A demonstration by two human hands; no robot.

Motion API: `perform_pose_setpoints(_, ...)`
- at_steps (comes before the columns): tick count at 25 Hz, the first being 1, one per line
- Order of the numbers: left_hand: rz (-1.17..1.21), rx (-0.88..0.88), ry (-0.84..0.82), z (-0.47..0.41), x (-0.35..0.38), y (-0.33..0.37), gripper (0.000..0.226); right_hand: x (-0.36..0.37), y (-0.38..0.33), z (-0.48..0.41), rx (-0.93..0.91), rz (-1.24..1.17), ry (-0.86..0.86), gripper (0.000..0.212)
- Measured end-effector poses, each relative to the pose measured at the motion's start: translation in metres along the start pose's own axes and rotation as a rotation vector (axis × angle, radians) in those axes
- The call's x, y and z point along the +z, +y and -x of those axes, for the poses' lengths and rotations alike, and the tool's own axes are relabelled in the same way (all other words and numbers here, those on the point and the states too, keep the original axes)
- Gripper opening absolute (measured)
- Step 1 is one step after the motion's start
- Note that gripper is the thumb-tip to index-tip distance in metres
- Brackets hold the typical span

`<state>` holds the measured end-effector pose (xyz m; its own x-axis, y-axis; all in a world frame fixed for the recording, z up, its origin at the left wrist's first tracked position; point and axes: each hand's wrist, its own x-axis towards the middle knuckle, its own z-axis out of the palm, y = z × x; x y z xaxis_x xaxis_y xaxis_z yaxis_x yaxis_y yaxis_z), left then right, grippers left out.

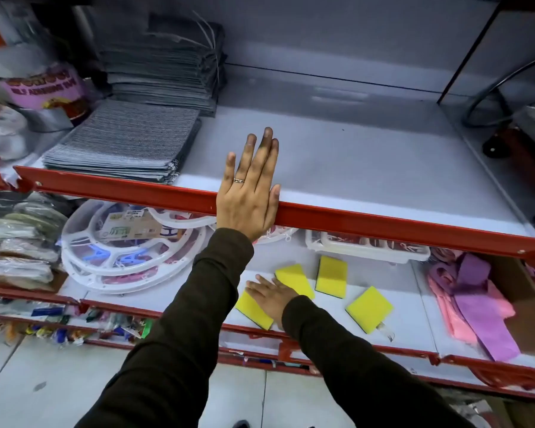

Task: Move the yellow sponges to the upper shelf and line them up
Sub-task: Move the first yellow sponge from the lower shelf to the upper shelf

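Several yellow sponges with dark undersides lie scattered on the lower shelf (408, 329): one at the front left (254, 310), one behind it (295, 281), one further back (331, 276) and one at the right (369, 308). My right hand (274, 296) lies flat, fingers spread, on top of the two left sponges, not closed around either. My left hand (250, 186) rests palm down with straight fingers across the red front rail (383, 219) of the upper shelf (368, 162) and holds nothing. No sponge is on the upper shelf.
Stacks of grey cloths (124, 140) fill the upper shelf's left side. On the lower shelf, white round clip hangers (121, 251) sit at the left, a white tray (368, 247) behind the sponges, pink and purple cloths (476, 307) at the right.
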<state>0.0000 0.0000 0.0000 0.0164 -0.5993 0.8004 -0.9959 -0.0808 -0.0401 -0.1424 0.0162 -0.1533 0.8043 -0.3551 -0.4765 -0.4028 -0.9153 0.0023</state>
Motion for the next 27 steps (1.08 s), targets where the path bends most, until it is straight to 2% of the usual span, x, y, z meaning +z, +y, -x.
perform_pose_setpoints(5, -0.026, 0.018, 0.031, 0.003, 0.004, 0.001, 0.063, -0.004, 0.0, -0.015, 0.012, -0.03, -0.077, 0.085)
perform_pose_setpoints(7, -0.019, 0.019, 0.02, 0.001, 0.004, -0.001, 0.063, -0.007, 0.005, -0.014, 0.068, -0.026, -0.055, 0.095)
perform_pose_setpoints(11, -0.002, 0.015, 0.007, 0.001, 0.002, -0.001, 0.061, -0.016, 0.012, 0.006, 0.17, -0.102, 0.078, 0.11)
perform_pose_setpoints(16, 0.02, 0.002, -0.032, -0.001, -0.007, 0.002, 0.061, -0.044, 0.002, 0.046, 0.253, -0.279, 0.252, 0.107)
perform_pose_setpoints(22, 0.029, -0.026, -0.073, -0.001, -0.015, 0.005, 0.061, -0.094, -0.018, 0.112, 0.252, -0.289, 0.41, 0.108)
perform_pose_setpoints(27, 0.043, -0.04, -0.078, -0.002, -0.018, 0.006, 0.062, -0.149, -0.016, 0.18, 0.268, -0.323, 0.534, 0.101)
